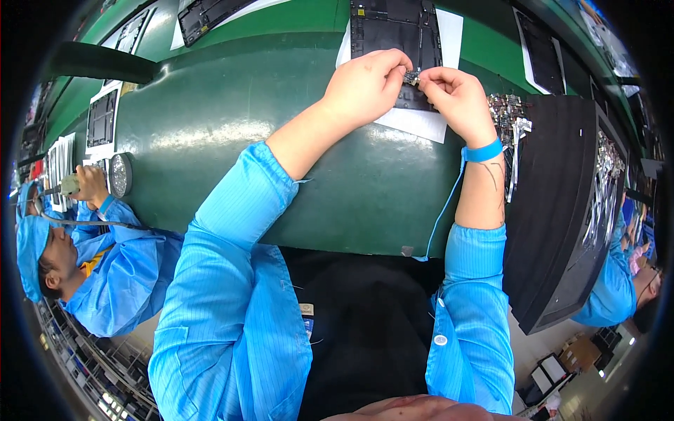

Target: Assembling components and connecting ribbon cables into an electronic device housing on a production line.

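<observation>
Between my two hands is a small circuit board (411, 78), held over the lower part of a flat black device casing (394, 43). My left hand (368, 83) pinches the board's left side between thumb and fingers. On its right side, my right hand (456, 98) grips the edge with closed fingertips. Under the casing lies a white sheet (414, 125) on the green work surface. A blue wrist strap (483, 151) circles my right wrist, and its cord (449, 210) runs down to the table's front edge. Fingertips partly hide the board.
Right of my right hand, small boards with silvery ribbon strips (516, 133) lie beside a large black tray (554, 203). More black casings (539, 52) rest along the green bench (210, 161). At left, a person in blue (112, 274) holds a tool near a round item (121, 175).
</observation>
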{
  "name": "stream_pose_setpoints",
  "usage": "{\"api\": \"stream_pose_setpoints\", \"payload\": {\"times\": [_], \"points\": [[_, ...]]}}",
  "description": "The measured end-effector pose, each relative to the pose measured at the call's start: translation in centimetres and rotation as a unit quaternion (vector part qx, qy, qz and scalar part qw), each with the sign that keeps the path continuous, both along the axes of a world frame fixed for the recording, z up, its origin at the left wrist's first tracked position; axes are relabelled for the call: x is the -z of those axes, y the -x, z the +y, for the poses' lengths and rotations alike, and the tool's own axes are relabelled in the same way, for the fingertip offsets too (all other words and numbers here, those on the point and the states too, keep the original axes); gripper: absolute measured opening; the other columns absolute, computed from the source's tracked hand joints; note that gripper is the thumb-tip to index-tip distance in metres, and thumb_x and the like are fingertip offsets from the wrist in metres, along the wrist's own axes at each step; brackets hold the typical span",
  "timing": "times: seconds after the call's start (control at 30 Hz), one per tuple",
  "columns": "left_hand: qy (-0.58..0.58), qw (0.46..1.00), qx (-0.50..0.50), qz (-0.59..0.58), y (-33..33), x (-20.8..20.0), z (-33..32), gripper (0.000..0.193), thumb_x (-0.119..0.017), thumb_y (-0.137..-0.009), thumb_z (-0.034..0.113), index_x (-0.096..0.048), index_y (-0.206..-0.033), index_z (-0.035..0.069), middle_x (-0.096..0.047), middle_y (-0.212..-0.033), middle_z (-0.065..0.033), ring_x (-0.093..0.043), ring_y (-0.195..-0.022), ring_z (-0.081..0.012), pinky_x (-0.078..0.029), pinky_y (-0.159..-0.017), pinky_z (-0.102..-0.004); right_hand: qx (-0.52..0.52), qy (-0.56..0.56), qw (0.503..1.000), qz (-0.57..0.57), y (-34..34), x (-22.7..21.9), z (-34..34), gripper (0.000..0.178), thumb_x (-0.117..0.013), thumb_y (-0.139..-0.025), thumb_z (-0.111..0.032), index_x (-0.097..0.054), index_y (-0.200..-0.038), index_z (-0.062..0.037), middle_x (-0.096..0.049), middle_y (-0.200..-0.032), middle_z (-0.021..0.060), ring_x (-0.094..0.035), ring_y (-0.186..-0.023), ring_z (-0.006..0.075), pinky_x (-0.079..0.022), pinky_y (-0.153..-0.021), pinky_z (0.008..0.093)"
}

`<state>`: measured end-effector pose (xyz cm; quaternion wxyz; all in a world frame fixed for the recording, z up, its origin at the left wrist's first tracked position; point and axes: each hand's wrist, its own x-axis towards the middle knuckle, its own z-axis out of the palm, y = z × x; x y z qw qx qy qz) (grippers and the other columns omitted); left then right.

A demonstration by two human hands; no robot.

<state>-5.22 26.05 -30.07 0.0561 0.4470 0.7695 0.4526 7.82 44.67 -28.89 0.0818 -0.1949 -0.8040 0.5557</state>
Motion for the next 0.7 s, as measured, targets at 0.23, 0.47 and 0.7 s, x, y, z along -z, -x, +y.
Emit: {"api": "stream_pose_setpoints", "payload": {"times": [0.23, 0.47, 0.7], "points": [[-0.001, 1.000, 0.001, -0.001, -0.01, 0.05, -0.23, 0.018, -0.062, -0.108, 0.018, -0.077, -0.118, 0.012, -0.080, -0.108, -0.0109, -0.077, -0.099, -0.0337, -0.061, -0.085, -0.0437, -0.002, -0.024, 1.000, -0.012, 0.10, -0.19, -0.25, 0.023, -0.082, -0.100, -0.014, -0.082, -0.114, 0.0037, -0.084, -0.101, 0.0065, -0.077, -0.090, 0.0104, -0.062, -0.084, 0.0269], [-0.004, 1.000, 0.001, 0.004, -0.07, 0.12, -0.21, 0.019, -0.063, -0.108, 0.018, -0.077, -0.118, 0.012, -0.080, -0.109, -0.0113, -0.078, -0.099, -0.0342, -0.062, -0.086, -0.0438, 0.001, -0.024, 1.000, -0.010, -0.11, 0.05, -0.04, 0.024, -0.084, -0.098, -0.015, -0.083, -0.113, 0.0032, -0.085, -0.100, 0.0068, -0.077, -0.089, 0.0107, -0.062, -0.083, 0.0275], [-0.003, 1.000, 0.004, -0.001, 0.28, 0.16, -0.19, 0.019, -0.063, -0.108, 0.018, -0.077, -0.118, 0.011, -0.080, -0.108, -0.0122, -0.078, -0.096, -0.0336, -0.062, -0.085, -0.0430, -0.005, -0.038, 0.999, -0.027, -0.05, -0.04, 0.06, 0.026, -0.084, -0.098, -0.018, -0.084, -0.114, 0.0028, -0.085, -0.099, 0.0074, -0.078, -0.089, 0.0113, -0.062, -0.084, 0.0277]]}}
